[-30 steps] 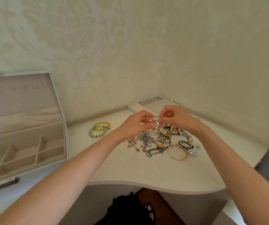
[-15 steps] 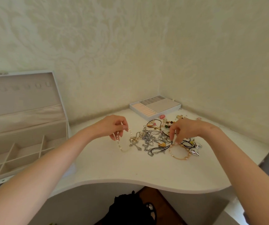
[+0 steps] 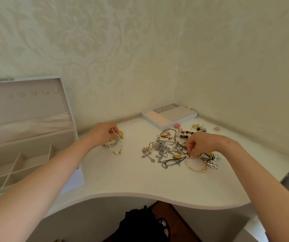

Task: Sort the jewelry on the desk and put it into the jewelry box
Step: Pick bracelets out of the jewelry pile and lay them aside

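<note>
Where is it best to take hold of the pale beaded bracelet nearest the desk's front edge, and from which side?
Probably pinch the near arc of the beaded bracelet from above, approaching from the front of the desk. It lies flat as an open ring; that arc is bare, while black cords and a silver pendant crowd its far side.

I am watching the jewelry box [image 3: 23,154] running off the left edge, the left hand [image 3: 103,134] covering part of the bracelets [image 3: 113,143] while pinching a gold chain [image 3: 116,151], and the right hand [image 3: 201,144] hiding whatever its curled fingers are touching in the tangled pile [image 3: 168,151].
</note>
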Tool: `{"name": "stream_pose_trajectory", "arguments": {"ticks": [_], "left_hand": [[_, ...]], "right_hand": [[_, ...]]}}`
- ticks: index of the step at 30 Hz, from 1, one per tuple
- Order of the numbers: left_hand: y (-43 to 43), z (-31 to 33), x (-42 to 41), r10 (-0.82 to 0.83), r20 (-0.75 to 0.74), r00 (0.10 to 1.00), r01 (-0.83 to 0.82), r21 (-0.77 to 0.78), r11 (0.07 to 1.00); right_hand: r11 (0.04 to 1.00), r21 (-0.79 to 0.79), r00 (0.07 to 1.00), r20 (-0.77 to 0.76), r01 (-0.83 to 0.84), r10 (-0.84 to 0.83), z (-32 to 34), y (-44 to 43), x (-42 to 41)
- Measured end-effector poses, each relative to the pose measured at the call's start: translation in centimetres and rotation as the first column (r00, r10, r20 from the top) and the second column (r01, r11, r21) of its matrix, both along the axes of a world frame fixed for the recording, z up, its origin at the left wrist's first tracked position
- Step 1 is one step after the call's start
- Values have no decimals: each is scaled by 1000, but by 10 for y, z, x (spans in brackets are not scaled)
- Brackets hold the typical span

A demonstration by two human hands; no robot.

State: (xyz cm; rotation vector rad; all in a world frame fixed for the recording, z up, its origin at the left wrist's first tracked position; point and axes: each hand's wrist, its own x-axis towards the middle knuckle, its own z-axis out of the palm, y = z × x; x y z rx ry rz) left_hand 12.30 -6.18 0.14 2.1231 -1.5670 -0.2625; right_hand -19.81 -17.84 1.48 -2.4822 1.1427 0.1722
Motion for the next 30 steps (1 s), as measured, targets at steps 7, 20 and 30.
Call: {"name": "stream_pose_trajectory", "arguments": {"ticks": [7,20,30], "left_hand": [[-4,-7,12,85,103,991,-87,16,996],[7,19,-77,-380,-320,868,373,-85,924],[5,23,-110,-390,-489,781,348,-178,920]], "right_hand": [[1000,3,997,78,-2,2,-1,-1,-7],[982,181,886,462,-48,-41,18,10,-6],[938,302,666,737,-170,-116,15,26,22]]}}
